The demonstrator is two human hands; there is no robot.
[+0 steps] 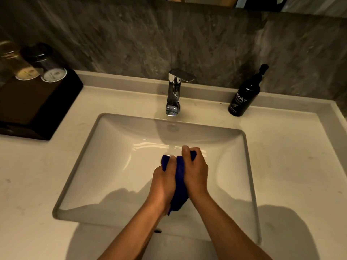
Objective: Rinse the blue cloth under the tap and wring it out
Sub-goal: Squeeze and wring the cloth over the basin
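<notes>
The blue cloth [179, 177] is bunched into a thick roll over the middle of the white sink [105, 147]. My left hand [163, 182] grips its left side and my right hand [195, 173] grips its right side, fingers curled round it. A tail of cloth hangs down between my wrists. The chrome tap [173, 92] stands at the back of the basin, well beyond my hands, and no stream of water shows under its spout.
A black hand-wash pump bottle [245, 94] stands on the counter right of the tap. At the back left, a dark tray [35, 106] carries upturned glasses [50, 66]. A grey stone wall runs behind the pale counter [293, 156].
</notes>
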